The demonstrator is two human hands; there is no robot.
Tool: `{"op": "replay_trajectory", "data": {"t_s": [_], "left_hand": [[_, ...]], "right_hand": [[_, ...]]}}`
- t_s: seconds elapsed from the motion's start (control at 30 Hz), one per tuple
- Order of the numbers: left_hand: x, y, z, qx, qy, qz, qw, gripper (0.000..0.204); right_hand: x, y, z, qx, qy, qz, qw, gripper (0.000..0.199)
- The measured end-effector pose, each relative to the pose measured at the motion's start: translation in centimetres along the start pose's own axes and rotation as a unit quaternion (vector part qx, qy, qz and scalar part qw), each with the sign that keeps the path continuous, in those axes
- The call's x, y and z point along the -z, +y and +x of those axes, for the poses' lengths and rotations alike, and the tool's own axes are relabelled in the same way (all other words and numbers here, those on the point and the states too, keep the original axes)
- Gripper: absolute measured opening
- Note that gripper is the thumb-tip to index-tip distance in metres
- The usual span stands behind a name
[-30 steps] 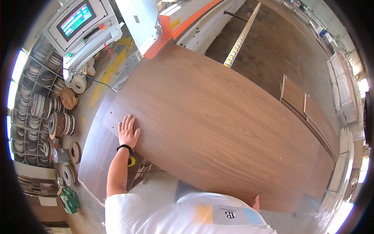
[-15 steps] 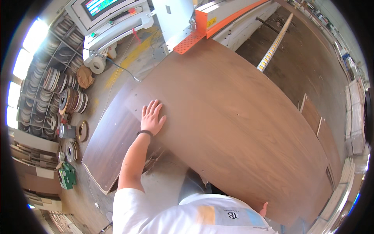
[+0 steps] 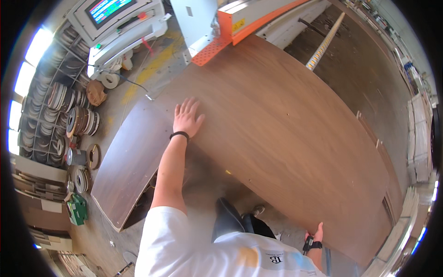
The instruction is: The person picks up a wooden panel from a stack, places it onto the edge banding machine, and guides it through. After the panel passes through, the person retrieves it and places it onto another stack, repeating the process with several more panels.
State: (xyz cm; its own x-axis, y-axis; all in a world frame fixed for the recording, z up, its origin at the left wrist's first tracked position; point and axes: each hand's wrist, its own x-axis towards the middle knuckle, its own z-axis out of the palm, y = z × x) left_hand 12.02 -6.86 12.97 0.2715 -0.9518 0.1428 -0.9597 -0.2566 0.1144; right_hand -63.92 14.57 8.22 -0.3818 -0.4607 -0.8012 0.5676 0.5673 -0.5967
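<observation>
A large brown wood-grain panel (image 3: 295, 138) stretches from under the machine's orange guard down to the near right. On its left part my left hand (image 3: 187, 119) lies flat, palm down with the fingers spread; a dark band is on that wrist. My right hand (image 3: 315, 234) is at the panel's near edge, its thumb showing beside the edge while the other fingers are mostly hidden. A black device is strapped to my right wrist. Left of the panel is a second, shinier wood-grain board (image 3: 134, 161), lower and partly covered by the panel.
At the far side stands a machine with an orange guard plate (image 3: 211, 54) and a control screen (image 3: 108, 10). A long roller bar (image 3: 325, 44) runs beyond the panel. Shelves of edge-band rolls (image 3: 60, 99) line the left, with a green box (image 3: 77, 208). Stacked boards (image 3: 420, 138) stand at right.
The panel has shifted toward the far side, away from my body, opening a wider gap of floor. Both hands have moved with it, the left slightly up and right.
</observation>
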Motion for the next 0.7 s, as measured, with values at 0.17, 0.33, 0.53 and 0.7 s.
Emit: {"op": "replay_trajectory", "data": {"t_s": [0.17,0.33,0.53,0.7], "left_hand": [[-1.3,2.2,4.1,-0.012,0.018,-0.010,1.000,0.059],[-2.3,4.3,7.6,-0.021,0.035,-0.039,0.998,0.059],[-4.0,8.2,12.6,-0.053,0.038,-0.025,0.998,0.058],[-7.2,7.4,13.7,-0.134,0.104,-0.038,0.985,0.051]], "right_hand": [[-0.9,-1.3,3.2,0.016,0.047,0.070,0.996,0.047],[-4.2,-2.0,2.3,0.080,0.088,0.002,0.993,0.047],[-8.4,2.0,-5.9,0.113,0.021,-0.148,0.982,0.028],[-3.3,8.4,-11.2,0.136,0.056,-0.261,0.954,0.023]]}}
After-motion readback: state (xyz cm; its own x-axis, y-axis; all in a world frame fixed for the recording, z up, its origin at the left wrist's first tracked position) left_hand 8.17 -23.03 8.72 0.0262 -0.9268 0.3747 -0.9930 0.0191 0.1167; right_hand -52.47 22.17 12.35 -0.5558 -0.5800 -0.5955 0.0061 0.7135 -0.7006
